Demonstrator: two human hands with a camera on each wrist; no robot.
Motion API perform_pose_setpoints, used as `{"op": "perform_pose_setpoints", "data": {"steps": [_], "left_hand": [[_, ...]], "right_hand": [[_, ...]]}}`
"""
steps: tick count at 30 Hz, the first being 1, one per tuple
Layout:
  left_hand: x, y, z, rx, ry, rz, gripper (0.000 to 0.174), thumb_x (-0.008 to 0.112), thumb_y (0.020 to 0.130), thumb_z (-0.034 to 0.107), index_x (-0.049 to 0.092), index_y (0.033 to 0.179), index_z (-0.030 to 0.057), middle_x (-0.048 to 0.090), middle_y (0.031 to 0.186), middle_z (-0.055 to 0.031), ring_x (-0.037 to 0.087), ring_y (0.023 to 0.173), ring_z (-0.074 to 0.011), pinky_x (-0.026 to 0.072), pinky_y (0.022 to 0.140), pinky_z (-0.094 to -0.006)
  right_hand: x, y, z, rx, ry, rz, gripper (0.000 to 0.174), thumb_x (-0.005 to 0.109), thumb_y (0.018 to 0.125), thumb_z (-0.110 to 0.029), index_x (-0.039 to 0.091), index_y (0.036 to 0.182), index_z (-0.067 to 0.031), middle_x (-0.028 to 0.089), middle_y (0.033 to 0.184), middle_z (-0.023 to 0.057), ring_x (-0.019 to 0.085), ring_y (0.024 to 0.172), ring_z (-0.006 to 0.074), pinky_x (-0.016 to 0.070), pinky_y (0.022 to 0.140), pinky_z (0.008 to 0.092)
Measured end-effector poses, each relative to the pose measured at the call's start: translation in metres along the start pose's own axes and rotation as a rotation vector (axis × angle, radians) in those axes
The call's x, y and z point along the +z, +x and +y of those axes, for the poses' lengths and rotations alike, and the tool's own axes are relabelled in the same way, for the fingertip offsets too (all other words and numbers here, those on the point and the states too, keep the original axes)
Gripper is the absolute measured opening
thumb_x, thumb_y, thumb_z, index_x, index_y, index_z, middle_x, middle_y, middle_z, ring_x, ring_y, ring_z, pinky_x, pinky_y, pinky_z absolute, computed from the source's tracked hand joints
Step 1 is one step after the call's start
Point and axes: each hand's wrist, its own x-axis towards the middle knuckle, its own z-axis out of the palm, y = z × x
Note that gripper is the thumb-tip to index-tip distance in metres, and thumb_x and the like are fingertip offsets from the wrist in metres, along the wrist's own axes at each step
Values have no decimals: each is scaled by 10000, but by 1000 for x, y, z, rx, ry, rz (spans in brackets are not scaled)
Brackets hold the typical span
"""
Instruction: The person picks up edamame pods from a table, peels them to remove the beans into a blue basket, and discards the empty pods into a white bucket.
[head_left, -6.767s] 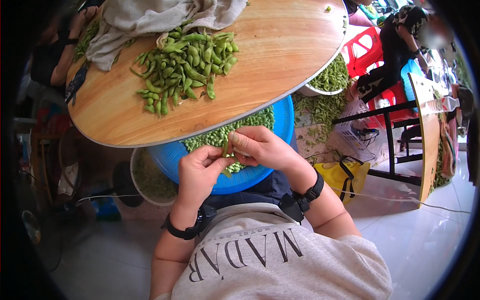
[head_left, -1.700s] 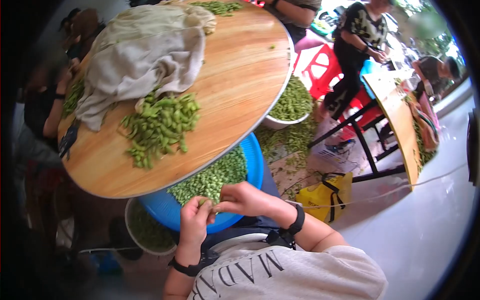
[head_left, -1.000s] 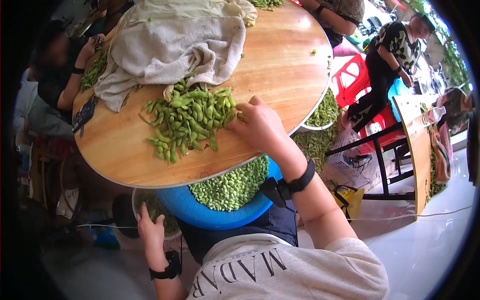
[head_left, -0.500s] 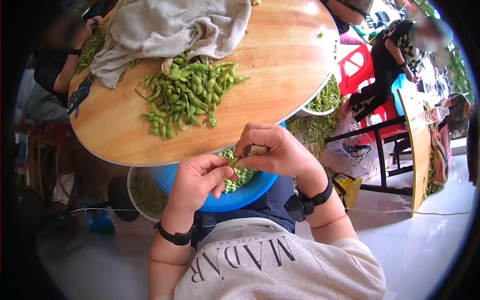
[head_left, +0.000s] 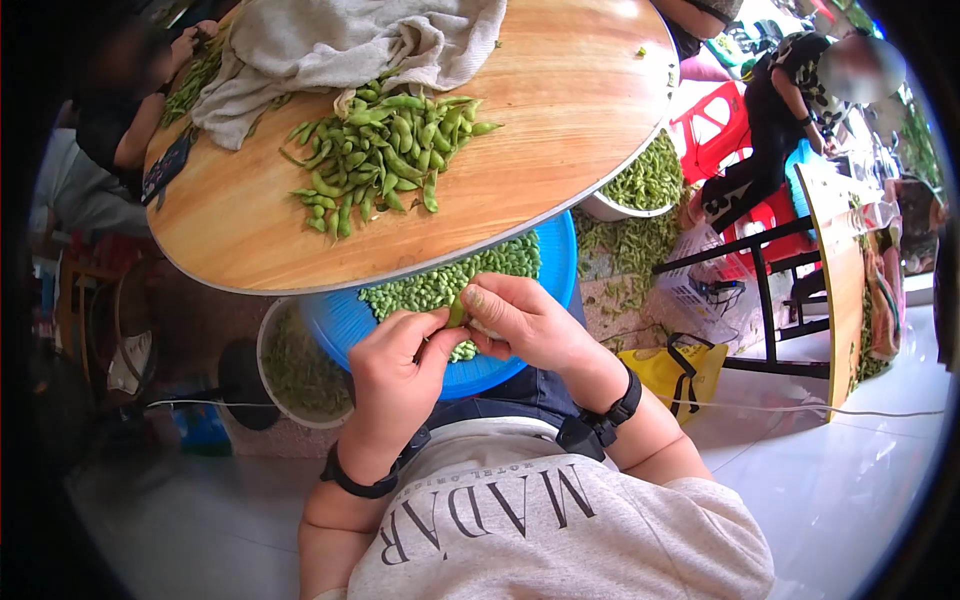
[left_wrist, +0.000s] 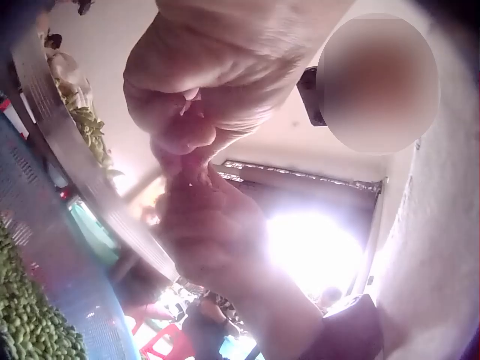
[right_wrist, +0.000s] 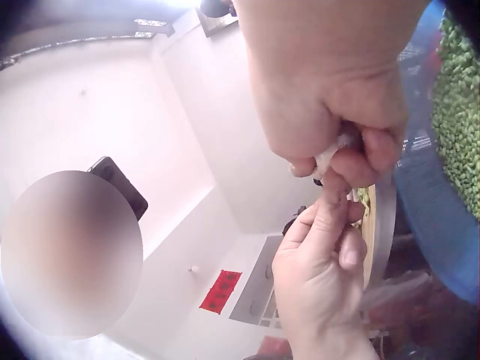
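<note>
Over a blue basket of shelled green beans, both hands meet at one green soybean pod. My left hand pinches its lower part between thumb and fingers. On the other side, my right hand grips the pod with the thumb against it. Something pale shows among the curled fingers of the right hand in the right wrist view. The left wrist view has the left hand from below, its fingers hiding the pod. A heap of unshelled pods lies on the wooden table.
The table's rim overhangs the basket's far side. A grey cloth lies behind the heap. At left on the floor is a white bucket; at right stand a tub of pods, a yellow bag and a black-legged table.
A second ago the right hand was at the pod heap and the left over the white bucket. Both then came together over the basket with a pod, which now stands more upright between them.
</note>
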Motion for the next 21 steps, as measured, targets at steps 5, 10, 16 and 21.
{"op": "perform_pose_setpoints", "data": {"steps": [5,10,16,21], "left_hand": [[-1,-3,-1,94,45,51,124,677,690,-38,615,798,-33,588,654,-85,553,533,-137,430,487,-234],[1,-7,-3,15,-13,51,132,678,682,-38,613,797,-31,592,662,-104,561,546,-168,437,490,-259],[-4,-6,-3,83,81,34,131,672,682,-38,605,795,-32,594,674,-122,574,569,-217,449,505,-274],[-1,-6,-8,131,94,66,104,656,704,-43,598,789,-29,594,669,-111,568,535,-187,437,481,-266]], "right_hand": [[6,0,-1,3,-41,22,333,427,932,-294,505,751,-27,453,561,-14,399,476,61,324,427,203],[7,3,8,-10,-68,44,318,437,929,-284,509,757,-26,458,571,-15,403,484,56,325,429,199],[6,2,4,30,15,-20,305,452,923,-281,511,768,-25,460,590,-12,403,485,53,320,425,198],[10,5,9,7,-62,37,298,453,923,-275,509,764,-29,455,577,-18,399,484,51,317,422,198]]}}
